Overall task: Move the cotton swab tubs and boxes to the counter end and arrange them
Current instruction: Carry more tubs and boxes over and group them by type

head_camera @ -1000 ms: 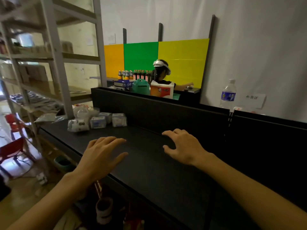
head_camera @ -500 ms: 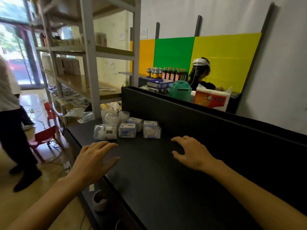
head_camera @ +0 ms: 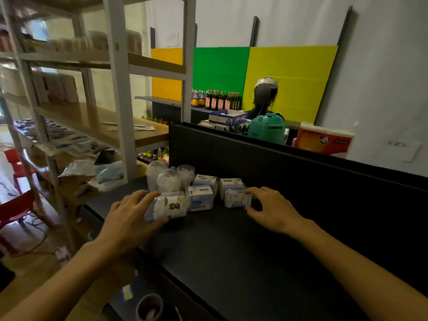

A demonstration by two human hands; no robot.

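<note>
Head view: the cotton swab goods are seen clustered at the far end of the black counter, against the black back panel. A tub lying on its side is held by the left hand, whose fingers are curled over its near end. The right-hand front box is pinched by the right hand, thumb below and fingers on its right edge. Between them a blue-labelled box stands, touching the lying tub; two more boxes are set just behind, and three upright clear tubs are crowded at the counter's left end.

The main risk is judged to be the lying tub: being round, it can be rolled toward the counter's open front edge if it is released or nudged carelessly, and dropped to the floor. The upright tubs stand just beside the left edge and could be toppled if the lying tub is pushed into them. The light boxes are packed close, so a sideways shove on one would probably skew its neighbours. Whether the tub lids are sealed cannot be told.
</note>
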